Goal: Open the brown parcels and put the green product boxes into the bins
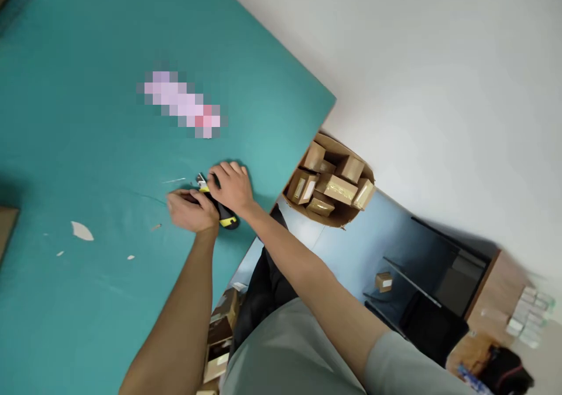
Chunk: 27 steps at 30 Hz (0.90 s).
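Observation:
A black-and-yellow utility knife (229, 222) lies slantwise on the green tabletop (88, 131), its metal end showing between my hands and its rounded butt toward me. My left hand (193, 210) is closed at the knife's left side, thumb and fingers curled against its body. Over the knife's middle, my right hand (232, 187) bends its fingers around the far side; its palm hides part of the handle. A thin light strip (174, 180) lies just beyond my left hand. Farther up, a pixelated pinkish object (182, 102) cannot be made out.
White scraps (82, 231) are scattered on the tabletop at left. A brown box edge (6, 228) shows at far left. Beside the table's right corner stands a large open carton (340, 222) with several small boxes. More boxes (217, 366) sit below the near edge. A black chair (432, 327) stands at right.

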Motion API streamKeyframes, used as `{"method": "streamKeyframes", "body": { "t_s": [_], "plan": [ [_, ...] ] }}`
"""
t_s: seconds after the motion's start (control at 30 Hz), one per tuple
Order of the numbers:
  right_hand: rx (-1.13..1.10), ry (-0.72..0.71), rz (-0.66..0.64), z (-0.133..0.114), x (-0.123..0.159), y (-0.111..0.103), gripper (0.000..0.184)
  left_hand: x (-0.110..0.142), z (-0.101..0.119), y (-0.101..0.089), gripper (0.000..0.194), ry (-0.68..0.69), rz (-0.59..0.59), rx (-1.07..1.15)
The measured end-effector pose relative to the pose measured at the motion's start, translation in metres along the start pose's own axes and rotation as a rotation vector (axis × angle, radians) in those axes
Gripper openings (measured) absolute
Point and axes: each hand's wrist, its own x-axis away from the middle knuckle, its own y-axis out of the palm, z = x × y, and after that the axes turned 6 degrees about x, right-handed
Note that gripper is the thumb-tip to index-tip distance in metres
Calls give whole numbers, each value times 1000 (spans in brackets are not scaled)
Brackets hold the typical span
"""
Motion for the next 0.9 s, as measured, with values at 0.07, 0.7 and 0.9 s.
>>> {"method": "streamKeyframes", "body": {
  "t_s": [0.07,0.7,0.9],
  "plan": [
    [-91,65,32,-6,21,-11,20,-5,10,-1,32,-39,13,24],
    [-150,732,-59,389,288,-12,58,276,-14,30,8,-20,-716,-232],
    [88,642,-230,485,222,34,97,258,-2,194,19,-229,-812,-297]
  ]
}}
